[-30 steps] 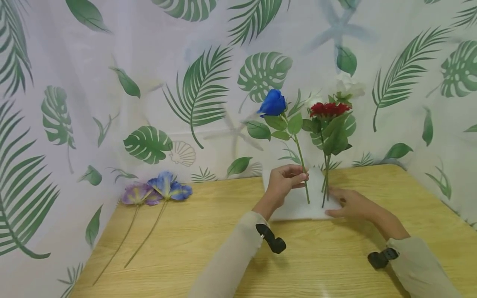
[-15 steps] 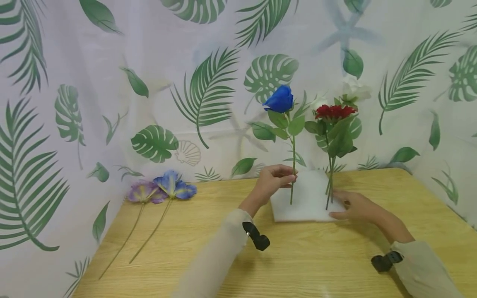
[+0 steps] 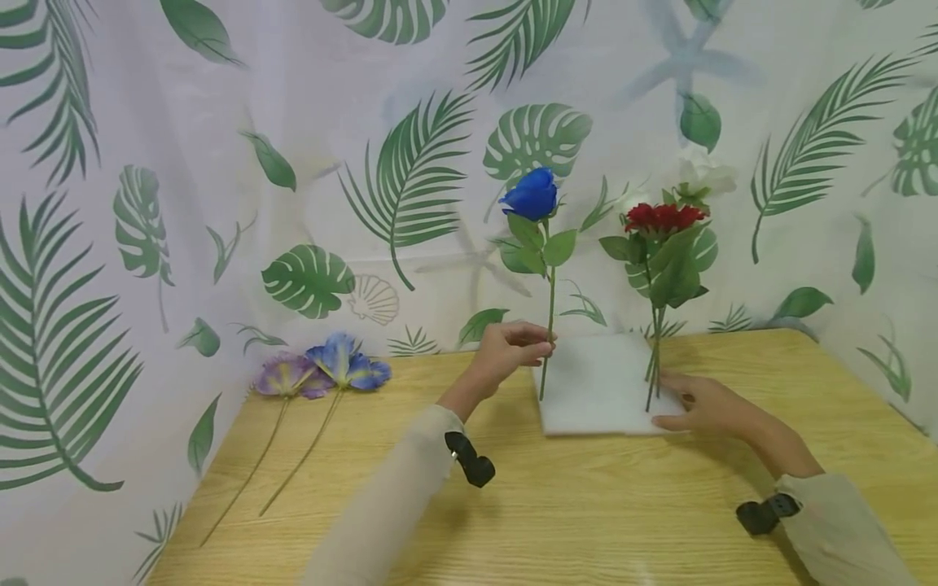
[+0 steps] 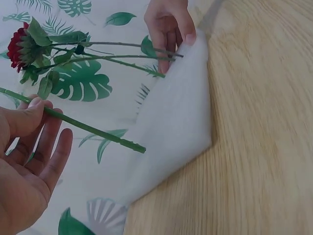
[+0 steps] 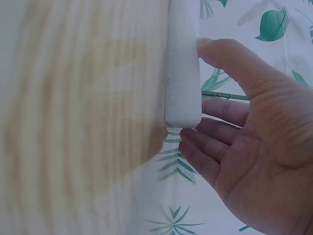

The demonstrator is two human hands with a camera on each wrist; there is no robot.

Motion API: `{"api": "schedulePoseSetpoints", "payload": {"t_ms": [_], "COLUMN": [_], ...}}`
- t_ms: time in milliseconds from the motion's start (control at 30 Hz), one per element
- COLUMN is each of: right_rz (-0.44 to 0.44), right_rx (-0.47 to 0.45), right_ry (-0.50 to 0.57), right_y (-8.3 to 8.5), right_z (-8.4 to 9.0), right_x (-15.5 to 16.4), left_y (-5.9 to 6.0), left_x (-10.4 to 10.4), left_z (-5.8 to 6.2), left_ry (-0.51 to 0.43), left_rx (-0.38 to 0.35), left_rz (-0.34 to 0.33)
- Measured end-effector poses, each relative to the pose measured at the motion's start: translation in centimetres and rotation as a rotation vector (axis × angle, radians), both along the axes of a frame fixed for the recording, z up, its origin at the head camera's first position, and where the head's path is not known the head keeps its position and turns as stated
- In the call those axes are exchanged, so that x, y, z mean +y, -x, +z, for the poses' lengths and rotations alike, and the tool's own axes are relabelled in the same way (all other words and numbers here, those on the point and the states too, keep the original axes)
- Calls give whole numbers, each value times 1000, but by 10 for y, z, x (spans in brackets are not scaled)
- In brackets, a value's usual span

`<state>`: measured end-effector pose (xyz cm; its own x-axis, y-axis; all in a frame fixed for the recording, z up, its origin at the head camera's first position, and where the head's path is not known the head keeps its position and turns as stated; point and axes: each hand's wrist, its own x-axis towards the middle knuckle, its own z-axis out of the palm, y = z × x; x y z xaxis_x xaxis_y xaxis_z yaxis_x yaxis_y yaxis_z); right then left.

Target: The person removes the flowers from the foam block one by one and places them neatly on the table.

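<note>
My left hand (image 3: pixel 509 354) pinches the green stem of a blue rose (image 3: pixel 531 195) between thumb and fingers. The rose stands nearly upright, its lower stem end (image 4: pixel 139 147) overlapping the left part of a white foam board (image 3: pixel 586 382). At the board's right end, my right hand (image 3: pixel 707 407) rests with its thumb on the top face and fingers along the edge. Just left of that hand, several stems (image 3: pixel 655 358) stand in the board, bearing a red flower (image 3: pixel 663 218) and a white rose (image 3: pixel 703 175). Another pale bloom is partly hidden behind the red one.
A purple flower (image 3: pixel 282 374) and a blue-violet flower (image 3: pixel 348 362) lie on the left side of the wooden table (image 3: pixel 586 505), long stems pointing toward the front. Behind the table hangs a white curtain (image 3: pixel 432 301) printed with green leaves.
My left hand has carried the blue rose leftward, from near the red flower to over the board's left edge, and its stem has straightened. The right hand stays at the board's right end.
</note>
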<state>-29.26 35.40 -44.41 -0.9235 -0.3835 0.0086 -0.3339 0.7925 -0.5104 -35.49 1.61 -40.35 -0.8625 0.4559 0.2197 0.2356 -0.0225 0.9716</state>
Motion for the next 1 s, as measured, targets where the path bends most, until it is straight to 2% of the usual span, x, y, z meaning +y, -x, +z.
{"api": "schedulePoseSetpoints", "payload": {"t_ms": [300,433,700,1000], "right_rz": [-13,-13,-20,-20], "right_rx": [-26,-29,-42,-50], "right_ry": [10,11,21,20], "right_y": [1,0,0,0], "right_z": [1,1,0,0], "right_x": [-1,0,0,-1], "left_y": [-1,-3,-11,-22], "left_x": [-37,-55,-92,-144], "left_z": [7,10,19,27], "left_ry": [84,120,188,332], "left_rx": [-18,-1,13,45], "left_rz": [37,45,57,46]}}
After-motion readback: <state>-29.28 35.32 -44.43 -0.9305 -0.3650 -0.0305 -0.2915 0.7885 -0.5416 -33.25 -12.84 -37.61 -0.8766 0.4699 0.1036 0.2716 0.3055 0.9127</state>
